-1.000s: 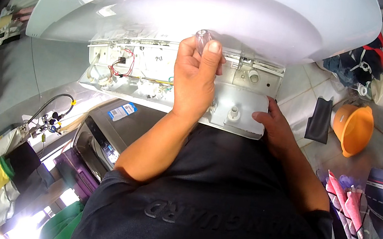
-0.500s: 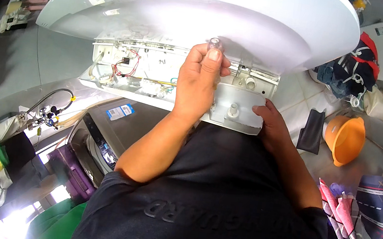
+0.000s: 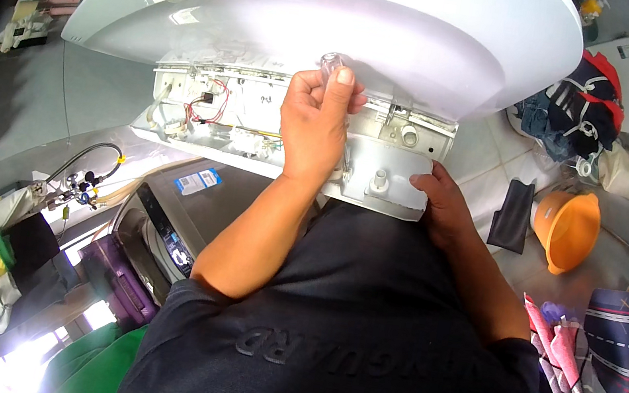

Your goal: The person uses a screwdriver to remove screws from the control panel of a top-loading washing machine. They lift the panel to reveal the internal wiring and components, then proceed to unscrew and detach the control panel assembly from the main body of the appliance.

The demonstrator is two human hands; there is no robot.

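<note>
My left hand (image 3: 314, 128) is closed, thumb up, around a clear, shiny object with a rounded end (image 3: 332, 61). Only its top shows above my fingers, and the rest is hidden. That hand is above an opened white housing (image 3: 252, 99) with red wires and small fittings inside. My right hand (image 3: 443, 205) grips the right edge of a white panel (image 3: 408, 169) that has a short round post (image 3: 379, 180) on it. Behind the housing rises a large, glossy white curved cover (image 3: 324, 13).
A grey washing machine (image 3: 209, 206) stands at the left below the housing, near a hose with valves (image 3: 83, 184). To the right are an orange bucket (image 3: 567, 232), a dark flat pouch (image 3: 511, 216) and a pile of clothes (image 3: 575, 113). Folded umbrellas (image 3: 562, 352) lie lower right.
My left hand has shifted a little to the left with the clear object, which now tilts more. My right hand and the panel have moved slightly left.
</note>
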